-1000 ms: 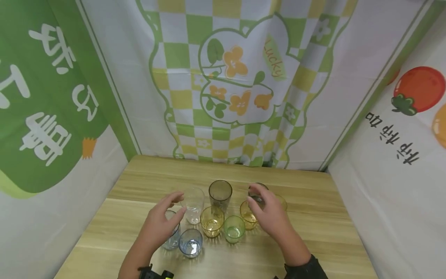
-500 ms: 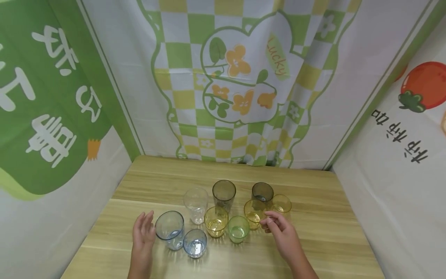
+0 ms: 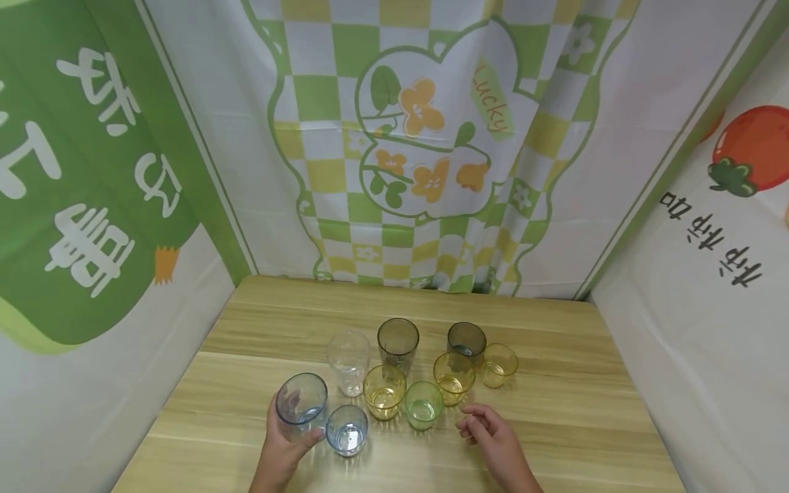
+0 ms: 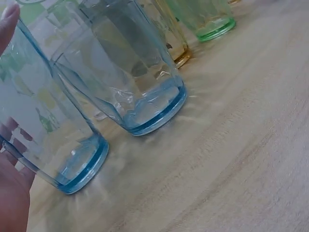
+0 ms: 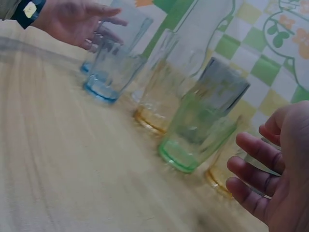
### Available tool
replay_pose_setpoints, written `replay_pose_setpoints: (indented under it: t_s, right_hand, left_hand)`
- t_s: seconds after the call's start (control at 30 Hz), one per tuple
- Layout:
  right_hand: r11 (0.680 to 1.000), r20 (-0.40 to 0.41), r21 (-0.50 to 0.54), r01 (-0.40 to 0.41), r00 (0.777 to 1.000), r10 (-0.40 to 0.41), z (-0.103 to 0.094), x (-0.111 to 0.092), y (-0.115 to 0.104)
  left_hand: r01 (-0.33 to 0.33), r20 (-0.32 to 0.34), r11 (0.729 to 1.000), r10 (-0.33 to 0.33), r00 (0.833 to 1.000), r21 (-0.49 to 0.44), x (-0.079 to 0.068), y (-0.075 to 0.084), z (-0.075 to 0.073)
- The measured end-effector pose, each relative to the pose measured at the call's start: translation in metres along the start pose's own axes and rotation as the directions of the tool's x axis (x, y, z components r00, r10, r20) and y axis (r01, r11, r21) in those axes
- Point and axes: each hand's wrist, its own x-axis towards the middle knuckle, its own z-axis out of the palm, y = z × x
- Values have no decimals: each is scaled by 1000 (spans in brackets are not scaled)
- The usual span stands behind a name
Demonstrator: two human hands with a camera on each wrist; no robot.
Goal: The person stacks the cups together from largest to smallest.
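Observation:
My left hand (image 3: 282, 448) is around the larger blue drinking glass (image 3: 302, 411), fingers on the far side and thumb at its near right. In the left wrist view this glass (image 4: 82, 164) stands upright on the wood, the fingers showing through its wall. Right beside it is a smaller blue glass (image 3: 347, 433). My right hand (image 3: 493, 438) holds nothing, its fingers loosely bent, just in front of a yellow glass (image 3: 454, 389) and right of the green glass (image 3: 423, 411). The right wrist view shows the fingers (image 5: 256, 176) bent near the yellow glass.
Behind stand a clear glass (image 3: 348, 370), another yellow glass (image 3: 385, 397) and two dark grey glasses, one on the left (image 3: 398, 346) and one on the right (image 3: 466, 342). A third yellow glass (image 3: 501, 366) is at far right. A checkered curtain (image 3: 425, 253) backs the wooden table (image 3: 555, 383).
My left hand has drawn back from over the glasses, passed left of the larger blue glass and taken hold of it. My right hand has come down toward me from the right-hand glasses.

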Motion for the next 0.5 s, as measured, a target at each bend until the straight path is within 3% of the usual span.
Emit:
replay_pose_setpoints:
  t_s: [0.23,0.5]
  right_hand:
    - [1000,87,-12,-25,996,26,9,1,12]
    - [998,205,-47,-49,977,58,19,0,26]
  left_hand:
    - [-68,-58,997,70,996,34,5,-12,7]
    - [-73,-122,996,79,989,55,7,-19,12]
